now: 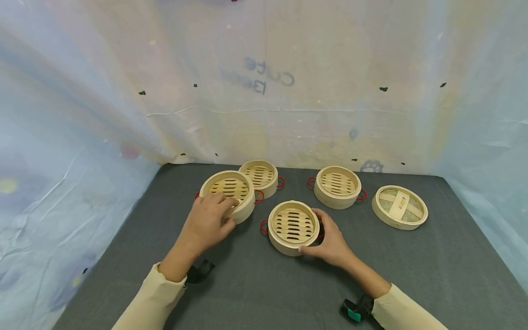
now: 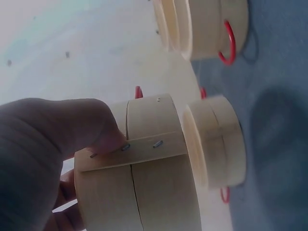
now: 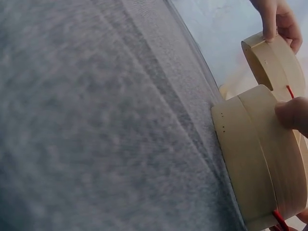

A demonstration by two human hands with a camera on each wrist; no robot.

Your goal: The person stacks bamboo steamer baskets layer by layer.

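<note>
My left hand (image 1: 208, 217) pinches the near rim of a round bamboo steamer basket (image 1: 247, 209), thumb outside and fingers over the slatted inside. In the right wrist view this basket (image 3: 281, 60) appears raised and tilted, its hollow underside showing. The left wrist view shows the thumb against its stapled wall seam (image 2: 168, 144). My right hand (image 1: 330, 240) holds a second steamer basket (image 1: 284, 246) by its right side, thumb at the front and fingers behind. That basket stands on the grey table, red loop handles at its sides, one partly hidden by the hand.
Behind the left-hand basket stands another steamer basket (image 1: 269, 189). One more basket (image 1: 336, 200) sits at the back right, beside a steamer lid (image 1: 399, 206) with a crossed strap. Printed curtains (image 1: 264, 133) border the dark grey table (image 1: 264, 293) at the back and sides.
</note>
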